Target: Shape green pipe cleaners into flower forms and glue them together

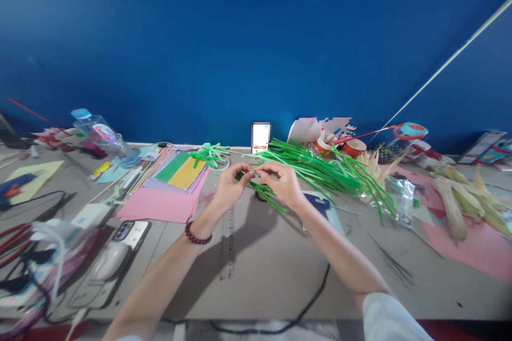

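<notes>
Above the middle of the desk my two hands meet fingertip to fingertip. My left hand [232, 184], a dark red bead bracelet [199, 234] on its wrist, pinches green pipe cleaners. My right hand [282, 182] pinches the same small green piece from the other side. Several green stems [269, 198] trail below the fingers toward the lower right; just how they join is too small to tell. Beyond my right hand lies a large bundle of green pipe cleaners [336, 173]. A shaped cluster of green pipe cleaners [210, 154] rests behind my left hand.
A ruler [227, 248] lies below my hands. Pink paper [160, 205], a phone [130, 234] and a white mouse [112, 260] are at left, near a plastic bottle [98, 130]. A lit screen [261, 136] leans on the blue wall. Dried husks [460, 202] lie right; a black cable [308, 303] crosses the front edge.
</notes>
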Demonstrator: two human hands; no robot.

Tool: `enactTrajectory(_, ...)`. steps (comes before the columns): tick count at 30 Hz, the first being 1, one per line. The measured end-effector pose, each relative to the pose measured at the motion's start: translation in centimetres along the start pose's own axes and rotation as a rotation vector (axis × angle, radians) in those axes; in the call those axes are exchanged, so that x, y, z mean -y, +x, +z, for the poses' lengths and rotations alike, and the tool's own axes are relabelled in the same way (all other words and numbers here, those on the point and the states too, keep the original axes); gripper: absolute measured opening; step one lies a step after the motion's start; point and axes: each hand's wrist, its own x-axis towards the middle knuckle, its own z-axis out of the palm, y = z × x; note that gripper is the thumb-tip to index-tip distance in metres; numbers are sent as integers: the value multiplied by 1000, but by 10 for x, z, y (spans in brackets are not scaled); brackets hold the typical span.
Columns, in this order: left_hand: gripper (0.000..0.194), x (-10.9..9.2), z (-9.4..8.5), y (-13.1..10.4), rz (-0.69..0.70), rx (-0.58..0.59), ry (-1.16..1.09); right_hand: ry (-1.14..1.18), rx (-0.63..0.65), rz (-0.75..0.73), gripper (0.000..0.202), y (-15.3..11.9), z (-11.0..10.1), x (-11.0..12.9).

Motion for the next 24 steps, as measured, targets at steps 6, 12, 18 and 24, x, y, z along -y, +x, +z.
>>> enactTrajectory(6, 12, -4, 1, -2, 26, -6, 83, 22, -7, 18, 14, -2, 1, -1)
enactTrajectory(12, 12, -7, 1, -3, -9, 8, 61, -19, -12, -31, 14, -2, 2, 1)
enactTrajectory(18, 16, -2, -1, -1, -98, 77, -56, -79, 29, -93, 15, -2, 1, 3)
enactTrajectory(24, 31, 0, -7, 3, -170, 213, -196, -105, 42, -174, 12, -1, 1, -2)
